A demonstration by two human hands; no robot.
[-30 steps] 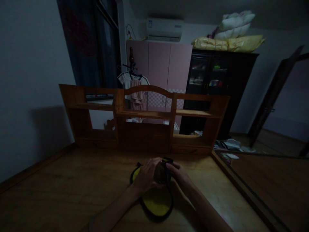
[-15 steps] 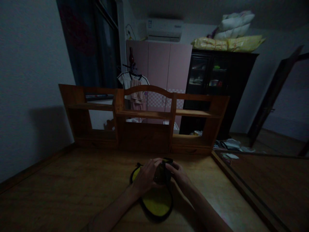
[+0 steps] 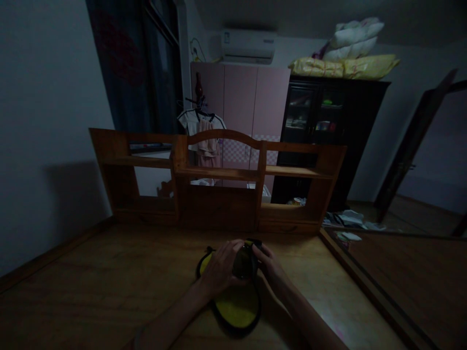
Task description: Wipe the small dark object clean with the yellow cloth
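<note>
A dark, glossy, rounded object (image 3: 241,263) is held between my two hands, its kind hard to make out in the dim light. My left hand (image 3: 220,268) curves around its left side, with the thumb low against it. At the upper right edge, my right hand (image 3: 268,262) closes its fingers on the object beside a black strip. Below them on the wooden tabletop lies a yellow, black-edged, rounded piece (image 3: 238,308), like a soft case or pouch. Both hands partly cover it, so its link to the dark object is hidden.
A low wooden shelf unit (image 3: 217,172) spans the back of the wooden tabletop (image 3: 146,282). A raised wooden edge (image 3: 359,277) runs along the right. A wall (image 3: 47,146) borders the left. Farther off stand a pink wardrobe (image 3: 239,97) and a dark cabinet (image 3: 357,112).
The dark object has turned slightly, and more of its glossy face shows between my hands. My right hand's fingers have shifted a little; the left hand is almost unmoved.
</note>
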